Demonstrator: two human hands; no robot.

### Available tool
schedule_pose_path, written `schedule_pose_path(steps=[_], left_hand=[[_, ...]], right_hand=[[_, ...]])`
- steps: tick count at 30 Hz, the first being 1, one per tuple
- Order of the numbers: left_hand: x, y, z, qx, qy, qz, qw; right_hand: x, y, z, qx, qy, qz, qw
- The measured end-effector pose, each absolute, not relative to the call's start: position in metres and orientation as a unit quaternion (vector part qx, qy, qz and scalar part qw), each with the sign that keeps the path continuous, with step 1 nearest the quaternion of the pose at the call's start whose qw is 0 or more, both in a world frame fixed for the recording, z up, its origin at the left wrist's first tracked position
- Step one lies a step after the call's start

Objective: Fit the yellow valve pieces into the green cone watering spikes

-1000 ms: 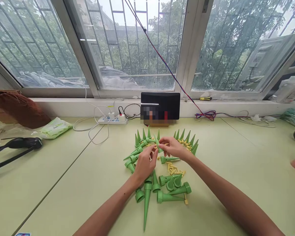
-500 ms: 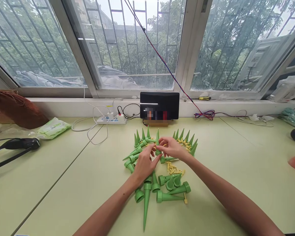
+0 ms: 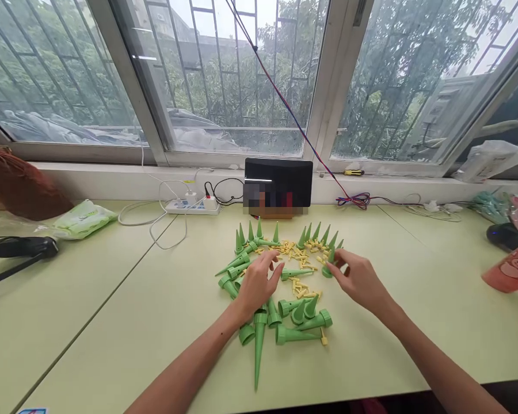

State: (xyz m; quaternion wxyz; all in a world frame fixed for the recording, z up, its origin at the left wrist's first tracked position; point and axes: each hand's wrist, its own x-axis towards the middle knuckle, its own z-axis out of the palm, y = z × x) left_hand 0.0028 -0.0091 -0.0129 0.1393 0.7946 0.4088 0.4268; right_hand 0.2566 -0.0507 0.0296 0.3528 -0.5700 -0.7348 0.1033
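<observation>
My right hand (image 3: 360,279) pinches a green plastic watering spike (image 3: 329,265) at the near end of the right-hand curve of standing spikes (image 3: 316,232). The spike is upright, tip up; whether its base touches the table I cannot tell. My left hand (image 3: 259,284) hovers over the left part of the pile, thumb and fingers apart, holding nothing. A green spike lying on its side (image 3: 297,274) is just right of it. Small yellow valve pieces (image 3: 291,250) are scattered beyond both hands, and more yellow pieces (image 3: 300,287) lie nearer. Some spikes are hidden under my left hand.
Several loose green spikes (image 3: 300,334) lie at the near side of the pile. A dark-screened device (image 3: 278,183) stands behind, beside a power strip (image 3: 193,207) with cables. To the left is a green-white packet (image 3: 84,219); a reddish drink container (image 3: 509,267) is at right.
My right hand has moved right, away from my left hand, and is now at the right-hand curve with a spike. My left hand stays in nearly the same place, empty. The view has shifted slightly.
</observation>
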Motion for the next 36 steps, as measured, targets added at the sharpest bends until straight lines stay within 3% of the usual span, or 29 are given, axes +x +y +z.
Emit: schedule_pose_path(steps=[9,18,36], left_hand=[[0.004,-0.008,-0.012,0.804,0.398,0.422,0.129],[0.004,-0.01,-0.008,0.811,0.39,0.416,0.134],[0.005,-0.01,-0.009,0.816,0.387,0.41,0.131]], right_hand=[[0.271,-0.049,-0.032,-0.602,-0.706,0.091,0.361],[0.265,-0.039,-0.037,-0.613,-0.684,0.066,0.389],[0.26,-0.039,-0.037,-0.663,-0.654,0.035,0.363]])
